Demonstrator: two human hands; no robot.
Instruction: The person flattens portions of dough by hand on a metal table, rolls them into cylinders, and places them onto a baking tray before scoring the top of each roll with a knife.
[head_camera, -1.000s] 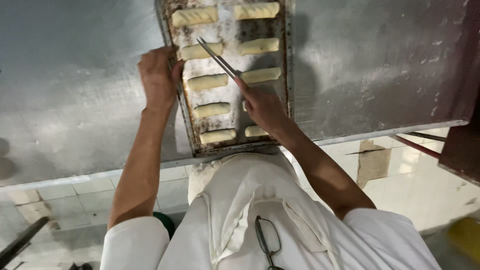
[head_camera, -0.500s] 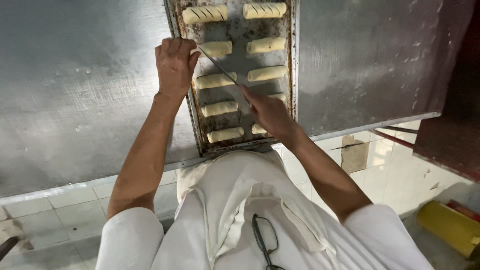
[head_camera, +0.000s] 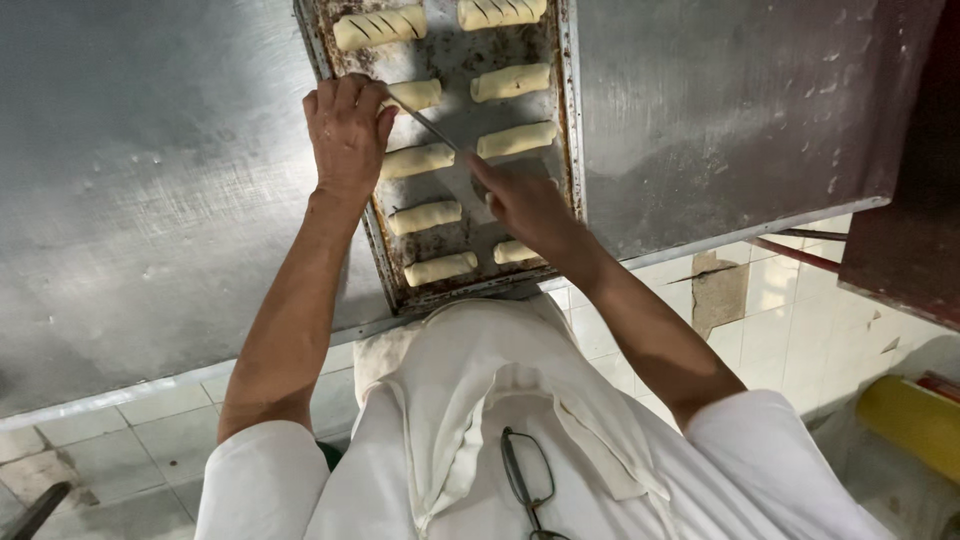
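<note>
So the biggest thing here is the steel desk (head_camera: 150, 200), scuffed and dull, taking up most of the view. On it sits a long, well-used baking tray (head_camera: 445, 45) with dark baked-on patches, running straight away from the person so both arms can reach along it. The tray holds two rows of pale dough rolls (head_camera: 424, 216); the far pair (head_camera: 380, 27) already has slanted cuts across the top, the nearer ones look smooth.

The left hand (head_camera: 347, 135) rests on the tray's left edge beside a roll, fingers curled down over the rim, probably to keep the tray from sliding. The right hand (head_camera: 525, 205) is over the right row, fingers closed around the handle of a thin knife (head_camera: 425, 122), with the blade angled up and left toward the roll (head_camera: 415, 95) just by the left hand.

Smaller stuff: dark-framed glasses (head_camera: 525, 485) hang at the front of the white top, and there's something yellow (head_camera: 915, 420) down on the tiled floor at the right.
</note>
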